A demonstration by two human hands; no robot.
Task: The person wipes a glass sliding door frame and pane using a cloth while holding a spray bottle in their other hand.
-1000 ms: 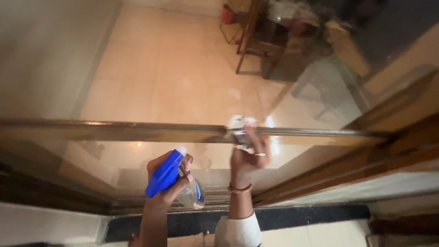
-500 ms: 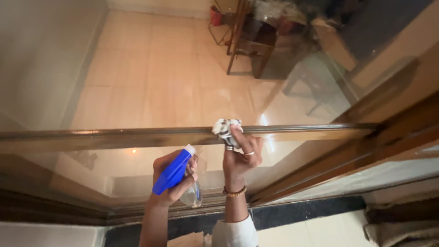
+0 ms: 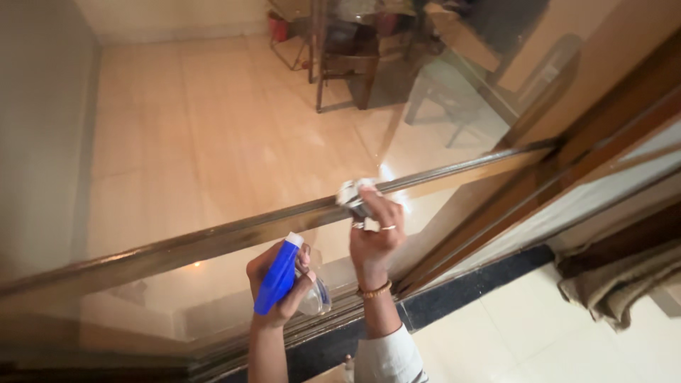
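A crumpled cloth (image 3: 352, 193) is pinched in the right hand (image 3: 374, 230) and pressed against the wooden rail (image 3: 213, 237) of the glass door (image 3: 213, 142); a blue-headed spray bottle (image 3: 287, 278) is gripped upright in the left hand (image 3: 280, 287), held clear below the rail

A crumpled, matt paper wad (image 3: 352, 193) is pressed against a glossy glass pane (image 3: 213, 142) crossed by a polished wooden rail (image 3: 213, 237). A smooth blue plastic head is seen on a clear plastic bottle (image 3: 284, 280). The floor (image 3: 539, 319) is laid in shiny pale tile, edged by dark polished stone; coarse cloth (image 3: 617, 280) is heaped nearby.
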